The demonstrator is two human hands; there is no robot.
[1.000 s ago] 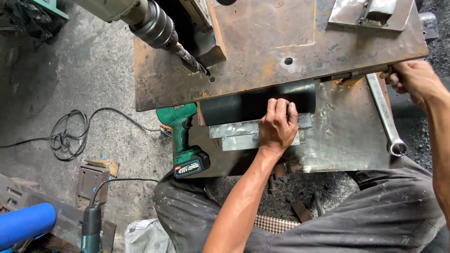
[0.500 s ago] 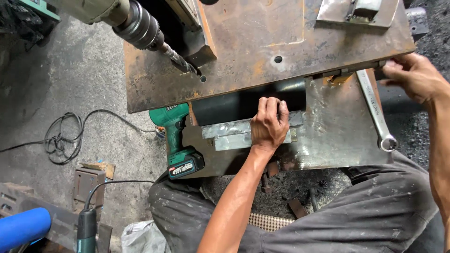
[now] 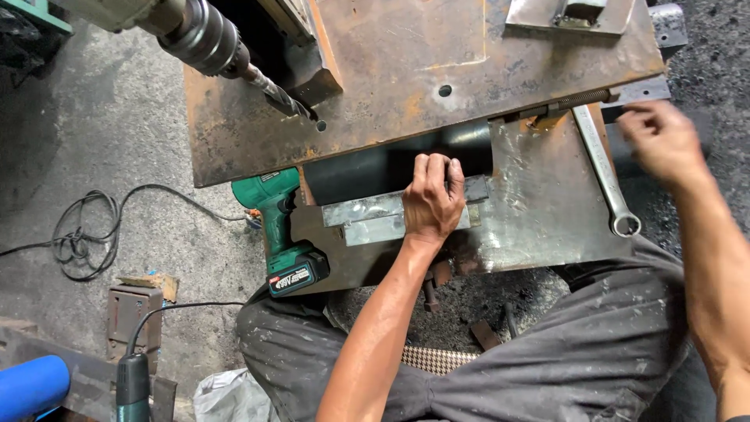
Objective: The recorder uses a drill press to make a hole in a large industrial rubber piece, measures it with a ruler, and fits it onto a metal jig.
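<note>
Your left hand (image 3: 433, 199) presses flat on the pale angled metal strip (image 3: 367, 219) at centre frame, while your blurred right hand (image 3: 660, 141), its grip unclear, hovers beside the long silver spanner (image 3: 605, 172), unlifted.

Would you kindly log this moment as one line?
left hand: pressing metal strips | right hand: blurred, beside spanner | cordless drill: idle left

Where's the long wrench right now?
In the head view the wrench lies on the grey steel plate at the right side, its ring end nearest the person, just left of the right hand, which hangs apart from it.
</note>
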